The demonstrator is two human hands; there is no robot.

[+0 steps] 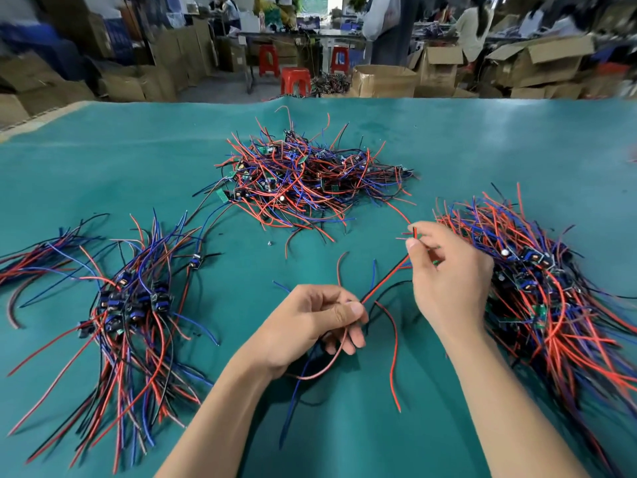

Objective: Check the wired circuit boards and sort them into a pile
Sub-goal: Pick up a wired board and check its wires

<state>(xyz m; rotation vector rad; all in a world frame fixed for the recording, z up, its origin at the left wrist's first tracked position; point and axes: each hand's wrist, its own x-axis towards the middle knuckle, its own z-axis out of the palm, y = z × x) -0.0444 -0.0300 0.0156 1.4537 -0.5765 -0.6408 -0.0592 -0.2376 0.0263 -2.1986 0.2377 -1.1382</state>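
My left hand (pixel 310 322) grips a bunch of red, blue and black wires low in the middle of the green table mat (pixel 103 160); the board they belong to is hidden in my palm. My right hand (pixel 448 277) pinches the ends of a red and a black wire (pixel 413 232) between thumb and forefinger, lifted a little above the mat. A tangled pile of wired boards (pixel 310 177) lies at the centre back. A combed pile (pixel 131 305) lies to the left, and a larger one (pixel 537 281) sits just right of my right hand.
A small screw (pixel 270 242) lies on the mat in front of the centre pile. Beyond the table's far edge stand cardboard boxes (pixel 382 81), red stools (pixel 294 81) and people at other benches.
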